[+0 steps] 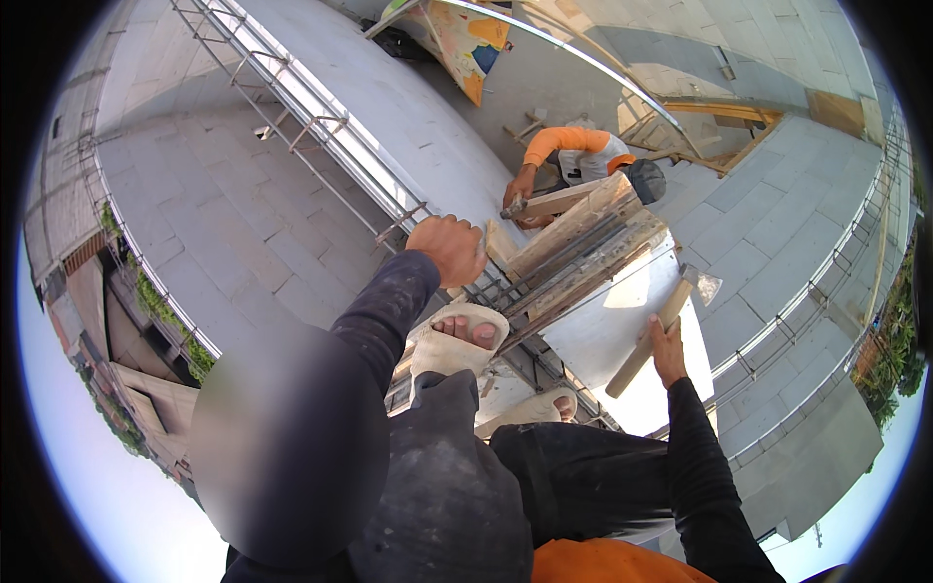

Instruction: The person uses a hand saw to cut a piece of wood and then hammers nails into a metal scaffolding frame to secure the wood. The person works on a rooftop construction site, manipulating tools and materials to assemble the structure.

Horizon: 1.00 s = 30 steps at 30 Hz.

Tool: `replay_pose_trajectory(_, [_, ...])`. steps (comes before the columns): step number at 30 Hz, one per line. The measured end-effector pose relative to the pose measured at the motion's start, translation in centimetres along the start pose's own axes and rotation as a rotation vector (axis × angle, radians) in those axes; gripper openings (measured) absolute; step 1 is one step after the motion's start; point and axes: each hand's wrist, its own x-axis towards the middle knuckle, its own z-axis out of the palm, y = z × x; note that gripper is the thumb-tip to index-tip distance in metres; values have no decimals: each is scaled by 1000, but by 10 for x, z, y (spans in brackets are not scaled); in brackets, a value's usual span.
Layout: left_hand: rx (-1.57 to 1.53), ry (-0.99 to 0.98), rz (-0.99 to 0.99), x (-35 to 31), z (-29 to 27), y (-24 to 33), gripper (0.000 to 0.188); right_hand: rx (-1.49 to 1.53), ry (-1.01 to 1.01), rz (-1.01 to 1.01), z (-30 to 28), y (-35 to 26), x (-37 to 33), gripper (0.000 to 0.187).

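Observation:
My left hand [447, 250] is closed in a fist at the end of the long rebar cage [316, 126], which runs along the top of the block wall. Its fingers seem wrapped round a steel bar, though the palm side is hidden. In my right hand [668, 352] is a hatchet [646, 348], held by its wooden handle with the metal head [702, 285] up and to the right. Between my hands stands a column form of rough wooden boards [583, 238] with rebar inside. A pale panel [622, 340] lies behind the hatchet.
Below, a co-worker [583, 160] in orange sleeves holds a tool [513, 207] beside a wooden board [559, 201]. My sandalled feet [466, 330] stand on the narrow bar-topped wall. Block walls [214, 214] drop away on both sides. A colourful sheet [476, 44] hangs beyond.

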Motion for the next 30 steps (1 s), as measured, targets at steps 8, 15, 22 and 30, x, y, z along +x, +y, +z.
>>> replay_pose_trajectory(8, [18,2,-2,1,4,-1,34,20,-45,2,-2,9,5,66])
replay_pose_trajectory(15, [31,-14,-13,1,0,1,34,-80,-12,-39,-4,11,4,74])
replay_pose_trajectory(22, [26,-10,-12,2,4,-1,35,-78,15,-62,-2,-2,-4,69])
replay_pose_trajectory(30, [20,-11,-19,1,2,1,35,-77,-47,-11,-5,-9,-7,104])
